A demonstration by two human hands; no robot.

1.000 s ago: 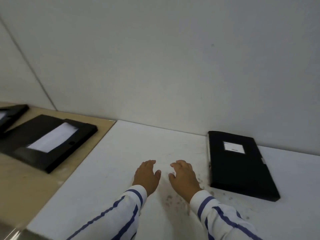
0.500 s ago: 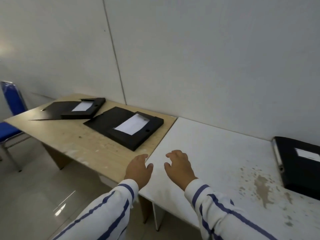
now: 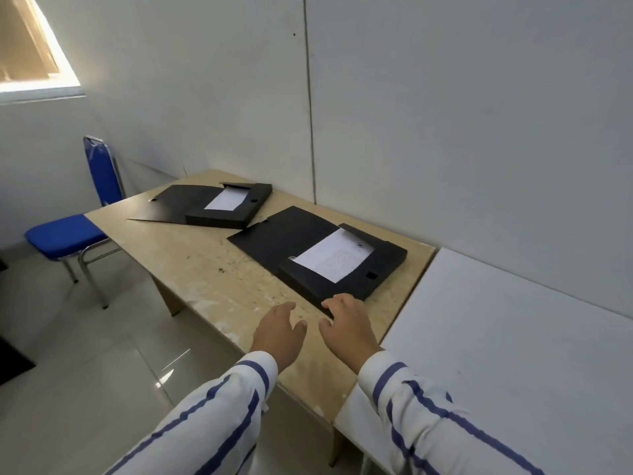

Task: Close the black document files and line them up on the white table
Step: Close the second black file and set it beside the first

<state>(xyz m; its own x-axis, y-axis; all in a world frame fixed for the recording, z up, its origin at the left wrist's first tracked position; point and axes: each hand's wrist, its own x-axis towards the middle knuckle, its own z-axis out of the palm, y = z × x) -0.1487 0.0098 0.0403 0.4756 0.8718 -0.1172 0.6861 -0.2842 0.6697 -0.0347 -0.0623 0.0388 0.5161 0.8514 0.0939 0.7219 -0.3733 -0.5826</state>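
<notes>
Two open black document files lie on the wooden table [image 3: 212, 269]. The nearer open file [image 3: 284, 236] shows a white sheet inside and its lid lies flat to the left. The farther open file [image 3: 191, 204] sits toward the back left corner, also with paper showing. My right hand [image 3: 346, 325] hovers at the near corner of the nearer file, fingers spread and holding nothing. My left hand [image 3: 279, 332] is beside it over the wood, empty with fingers apart. The white table [image 3: 513, 337] stretches to the right. The closed file is out of view.
A blue chair [image 3: 68, 231] with metal legs stands left of the wooden table. White walls run behind both tables. Tiled floor lies below at the left. A bright window is at the top left.
My view has swung left from the white table and its closed file to the wooden table. Both hands moved left with it and now reach the nearer open file.
</notes>
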